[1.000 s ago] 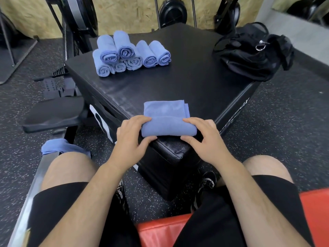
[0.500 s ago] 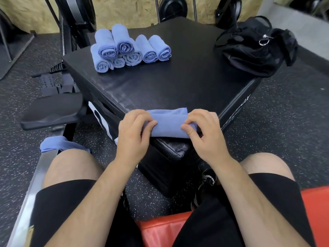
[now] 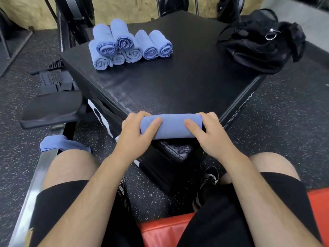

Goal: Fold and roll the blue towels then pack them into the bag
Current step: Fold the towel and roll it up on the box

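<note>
Black bag (image 3: 258, 45) sits on the bench's (image 3: 178, 82) far right corner, contents hidden; left hand (image 3: 131, 136) and right hand (image 3: 213, 138) clamp their fingers (image 3: 153, 124) round a rolled blue towel (image 3: 171, 126) at its near corner.

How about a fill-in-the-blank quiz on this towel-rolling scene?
1. The left hand and right hand grip one blue towel that is ___ up.
2. The finished pile holds ___ rolled towels.
3. The bag on the padded box is coloured ___.
4. An unrolled towel lies beside the person's ___ knee.
Missing: rolled; seven; black; left.
</note>
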